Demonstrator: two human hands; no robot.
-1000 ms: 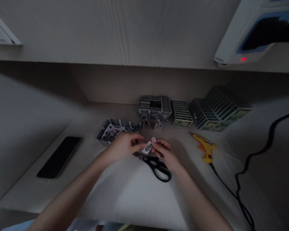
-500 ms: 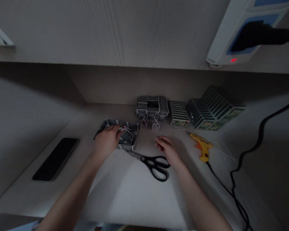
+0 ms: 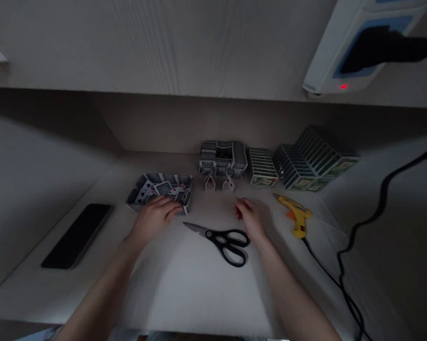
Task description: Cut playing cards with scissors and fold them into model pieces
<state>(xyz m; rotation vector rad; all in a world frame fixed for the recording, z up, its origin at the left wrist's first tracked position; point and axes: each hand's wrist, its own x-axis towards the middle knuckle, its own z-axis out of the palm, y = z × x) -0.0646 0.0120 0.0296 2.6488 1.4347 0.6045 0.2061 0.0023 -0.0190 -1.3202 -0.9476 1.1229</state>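
Observation:
A grey box with playing cards in it (image 3: 138, 206) sits at centre left. My left hand (image 3: 155, 217) is at the box's front edge, its fingers bent over the rim; whether they grip the rim is hard to tell. My right hand (image 3: 248, 215) hovers over the table above the scissors' handles, fingers curled together, and what they may pinch is too small to make out. Black-handled scissors (image 3: 227, 239) lie between the hands, blades toward the box. Two small folded cards (image 3: 209, 183) (image 3: 228, 183) stand behind them.
A grey card-built block (image 3: 208, 163) and striped card structures (image 3: 263, 166) (image 3: 320, 154) line the back. A yellow glue gun (image 3: 298, 219) lies on the right with its cord. A black phone (image 3: 76, 236) rests at left. A power strip (image 3: 327, 71) hangs at upper right.
The box has shifted left and its cards show more. My left hand has moved from above the inside of the box to its front edge. My right hand has barely moved.

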